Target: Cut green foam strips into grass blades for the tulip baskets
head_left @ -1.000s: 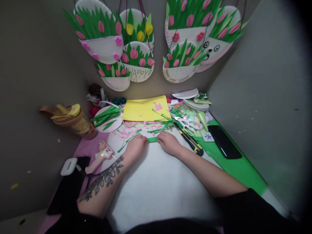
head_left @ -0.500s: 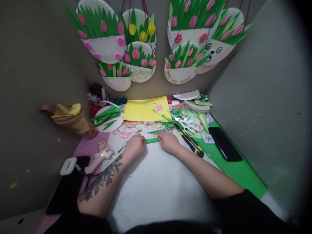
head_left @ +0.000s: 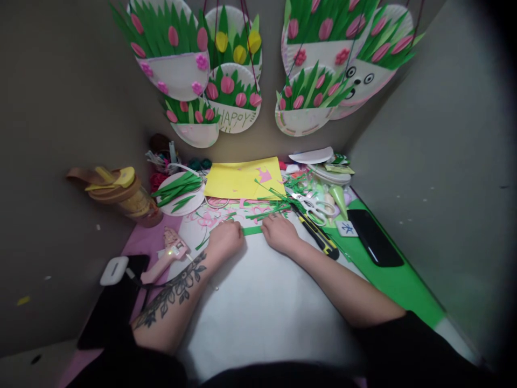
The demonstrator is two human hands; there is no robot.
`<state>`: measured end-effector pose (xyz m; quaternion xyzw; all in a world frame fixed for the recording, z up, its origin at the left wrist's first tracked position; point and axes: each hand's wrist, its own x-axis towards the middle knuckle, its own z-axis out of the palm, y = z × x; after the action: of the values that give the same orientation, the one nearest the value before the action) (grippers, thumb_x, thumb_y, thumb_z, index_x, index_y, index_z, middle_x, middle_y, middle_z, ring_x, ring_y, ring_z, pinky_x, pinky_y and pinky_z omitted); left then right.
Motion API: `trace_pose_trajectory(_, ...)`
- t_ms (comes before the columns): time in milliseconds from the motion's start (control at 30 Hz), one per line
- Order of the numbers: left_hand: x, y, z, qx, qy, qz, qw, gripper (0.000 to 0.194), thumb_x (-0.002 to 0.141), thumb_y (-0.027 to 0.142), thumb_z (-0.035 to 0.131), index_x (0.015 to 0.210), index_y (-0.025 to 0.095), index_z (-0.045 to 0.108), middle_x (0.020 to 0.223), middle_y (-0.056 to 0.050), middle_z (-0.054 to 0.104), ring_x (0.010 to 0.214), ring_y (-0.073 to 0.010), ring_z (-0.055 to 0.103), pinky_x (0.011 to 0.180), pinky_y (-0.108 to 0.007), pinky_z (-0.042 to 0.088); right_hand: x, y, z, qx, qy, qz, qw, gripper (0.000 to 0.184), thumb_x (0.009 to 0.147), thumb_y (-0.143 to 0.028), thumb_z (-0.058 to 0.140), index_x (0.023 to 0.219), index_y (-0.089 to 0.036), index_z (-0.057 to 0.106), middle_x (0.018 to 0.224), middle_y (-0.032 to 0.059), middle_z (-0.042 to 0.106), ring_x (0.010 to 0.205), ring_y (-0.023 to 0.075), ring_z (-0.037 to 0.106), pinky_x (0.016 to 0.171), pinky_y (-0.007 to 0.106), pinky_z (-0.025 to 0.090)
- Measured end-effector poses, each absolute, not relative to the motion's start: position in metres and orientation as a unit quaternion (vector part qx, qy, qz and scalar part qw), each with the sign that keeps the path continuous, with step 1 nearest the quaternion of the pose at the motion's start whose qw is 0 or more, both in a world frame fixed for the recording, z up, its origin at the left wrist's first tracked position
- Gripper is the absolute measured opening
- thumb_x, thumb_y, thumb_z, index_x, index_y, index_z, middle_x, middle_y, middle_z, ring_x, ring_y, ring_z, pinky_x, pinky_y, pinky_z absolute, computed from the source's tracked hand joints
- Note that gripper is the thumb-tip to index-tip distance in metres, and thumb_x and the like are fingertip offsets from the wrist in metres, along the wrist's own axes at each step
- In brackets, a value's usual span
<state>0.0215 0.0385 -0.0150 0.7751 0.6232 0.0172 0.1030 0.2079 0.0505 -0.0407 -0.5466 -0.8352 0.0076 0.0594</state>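
Note:
A narrow green paper strip [head_left: 252,230] stretches across the white work surface [head_left: 262,302] between my hands. My left hand [head_left: 226,237] is closed on its left end, fingers curled. At the other end, my right hand [head_left: 279,233] is closed too, its fingers bent down over the paper. Both hands rest low on the surface, and the fingertips are hidden. Just beyond them lie green and pink paper scraps [head_left: 262,209] and a yellow sheet [head_left: 242,180].
To the right are white scissors [head_left: 313,205], a yellow-black utility knife [head_left: 319,234] and a phone [head_left: 374,238]. A pink glue gun [head_left: 172,253], a cup [head_left: 133,196] and a plate of green strips [head_left: 180,207] sit left. Paper-plate flower baskets [head_left: 177,75] hang behind.
The view has shifted slightly. My hands keep nearly the same position on the green paper strip.

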Motion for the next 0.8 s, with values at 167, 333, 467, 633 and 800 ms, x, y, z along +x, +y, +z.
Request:
trace_pose_trajectory(167, 0.020, 0.035, -0.009, 0.775, 0.624, 0.005, 0.094, 0.030, 0.086, 0.022, 0.036, 0.089, 0.015, 0.065, 0.093, -0.014, 0.066, 0.088, -0.0260, 0.063, 0.073, -0.034, 0.047, 0.207, 0.048, -0.037, -0.571, -0.820, 0.027, 0.044, 0.023, 0.092, -0.028, 0.042, 0.098, -0.017, 0.061, 0.105, 0.0118, 0.062, 0.102, 0.0269, 0.050, 0.080, 0.034, 0.039)
trace_pose_trajectory(333, 0.017, 0.034, -0.008, 0.773, 0.628, -0.008, 0.088, 0.031, 0.088, 0.024, 0.035, 0.092, 0.015, 0.064, 0.095, -0.013, 0.066, 0.091, -0.0260, 0.063, 0.073, -0.034, 0.048, 0.212, 0.046, -0.035, -0.590, -0.806, 0.034, 0.031, 0.026, 0.093, -0.027, 0.039, 0.101, -0.016, 0.060, 0.108, 0.0125, 0.061, 0.104, 0.0273, 0.049, 0.081, 0.034, 0.039)
trace_pose_trajectory(467, 0.012, 0.033, -0.009, 0.767, 0.636, -0.018, 0.082, 0.031, 0.087, 0.024, 0.034, 0.091, 0.015, 0.063, 0.094, -0.013, 0.066, 0.090, -0.0267, 0.063, 0.072, -0.035, 0.048, 0.221, 0.046, -0.036, -0.599, -0.800, 0.025, 0.031, 0.027, 0.093, -0.027, 0.037, 0.100, -0.015, 0.061, 0.107, 0.0135, 0.061, 0.107, 0.0277, 0.048, 0.084, 0.035, 0.038)
trace_pose_trajectory(633, 0.007, 0.031, -0.011, 0.764, 0.641, -0.023, 0.074, 0.030, 0.088, 0.025, 0.035, 0.094, 0.015, 0.063, 0.095, -0.013, 0.065, 0.092, -0.0271, 0.062, 0.073, -0.035, 0.048, 0.229, 0.046, -0.038, -0.606, -0.794, 0.007, 0.035, 0.028, 0.093, -0.026, 0.037, 0.099, -0.015, 0.062, 0.103, 0.0143, 0.062, 0.104, 0.0282, 0.049, 0.084, 0.036, 0.037)
trace_pose_trajectory(800, 0.007, 0.028, -0.011, 0.758, 0.648, -0.026, 0.067, 0.030, 0.088, 0.025, 0.035, 0.099, 0.013, 0.060, 0.094, -0.014, 0.064, 0.091, -0.0280, 0.062, 0.070, -0.035, 0.047, 0.235, 0.047, -0.039, -0.605, -0.795, 0.005, 0.054, 0.022, 0.090, -0.025, 0.042, 0.100, -0.016, 0.060, 0.102, 0.0142, 0.061, 0.102, 0.0292, 0.049, 0.078, 0.036, 0.037)
